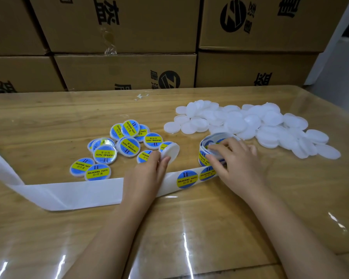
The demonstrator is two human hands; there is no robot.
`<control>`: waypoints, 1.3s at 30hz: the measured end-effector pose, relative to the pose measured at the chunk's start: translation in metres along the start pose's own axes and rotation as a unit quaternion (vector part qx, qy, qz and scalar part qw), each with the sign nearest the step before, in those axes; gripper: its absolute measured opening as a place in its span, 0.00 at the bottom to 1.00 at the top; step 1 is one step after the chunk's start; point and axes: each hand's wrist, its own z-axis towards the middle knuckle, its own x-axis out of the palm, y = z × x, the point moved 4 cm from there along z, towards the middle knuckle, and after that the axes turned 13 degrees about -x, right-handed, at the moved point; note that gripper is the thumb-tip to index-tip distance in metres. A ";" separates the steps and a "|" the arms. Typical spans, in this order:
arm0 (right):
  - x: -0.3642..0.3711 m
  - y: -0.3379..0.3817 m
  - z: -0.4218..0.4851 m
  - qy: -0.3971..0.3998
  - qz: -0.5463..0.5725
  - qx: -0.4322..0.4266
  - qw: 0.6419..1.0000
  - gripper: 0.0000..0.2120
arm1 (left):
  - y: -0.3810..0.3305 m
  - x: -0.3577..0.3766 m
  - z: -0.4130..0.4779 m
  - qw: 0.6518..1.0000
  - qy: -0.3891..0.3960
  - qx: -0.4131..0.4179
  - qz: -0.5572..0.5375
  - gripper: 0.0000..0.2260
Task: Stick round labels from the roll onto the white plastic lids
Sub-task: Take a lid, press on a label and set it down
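Two bare forearms reach across the bench (48, 117). The left hand (149, 170) pinches a white lid (170, 152), tilted on edge just above the bench. The right hand (236, 160) curls its fingers (218, 147) over the label roll (205, 152) and grips its wall. The backing strip (69, 190) trails left from the roll under the left wrist, with two labels (187, 179) still on it. Labelled lids (125, 146) cluster at the left, and plain lids (250, 125) are heaped at the right. Cardboard boxes (125, 27) are stacked behind.

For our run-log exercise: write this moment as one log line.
left hand: holds lid | right hand: pinches roll | labelled lids: left pile | plain lids: right pile
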 end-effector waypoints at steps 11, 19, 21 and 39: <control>0.006 -0.003 -0.004 0.111 0.024 -0.037 0.993 0.18 | -0.001 -0.002 0.001 1.000 0.008 -0.008 0.004 0.13; 0.012 -0.001 -0.005 0.125 -0.001 -0.007 0.992 0.19 | -0.006 -0.011 0.000 0.999 -0.026 -0.018 0.031 0.13; 0.012 0.003 -0.004 0.106 0.006 -0.032 0.994 0.14 | -0.010 -0.015 -0.002 0.999 -0.041 -0.011 0.023 0.12; 0.000 0.043 -0.002 0.049 0.143 -0.156 0.976 0.05 | -0.030 -0.025 -0.011 0.988 -0.102 0.112 -0.036 0.15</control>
